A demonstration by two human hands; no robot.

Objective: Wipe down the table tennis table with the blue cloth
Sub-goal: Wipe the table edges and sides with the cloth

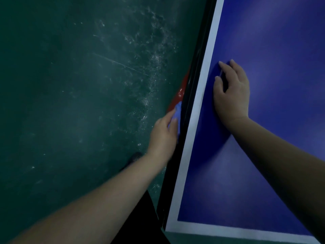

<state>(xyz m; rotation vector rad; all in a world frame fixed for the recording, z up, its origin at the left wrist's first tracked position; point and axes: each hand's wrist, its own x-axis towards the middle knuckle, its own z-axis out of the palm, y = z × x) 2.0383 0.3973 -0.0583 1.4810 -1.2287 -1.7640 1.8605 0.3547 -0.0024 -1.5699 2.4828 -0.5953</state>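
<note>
The table tennis table [274,41] fills the right side, blue with a white border line and a black side rail. My left hand [164,136] holds the blue cloth [178,112] bunched against the black side rail, just below the tabletop's left edge. Only part of the cloth shows past my fingers. My right hand [232,92] rests palm down on the blue tabletop near the white side line, fingers slightly bent and nothing in it.
A dark green floor [79,85] with pale scuff marks spreads to the left. A red part [179,95] shows under the table's rail beside the cloth. My dark shoe [134,158] and dark clothing sit below my left forearm. The table's near corner lies at bottom centre.
</note>
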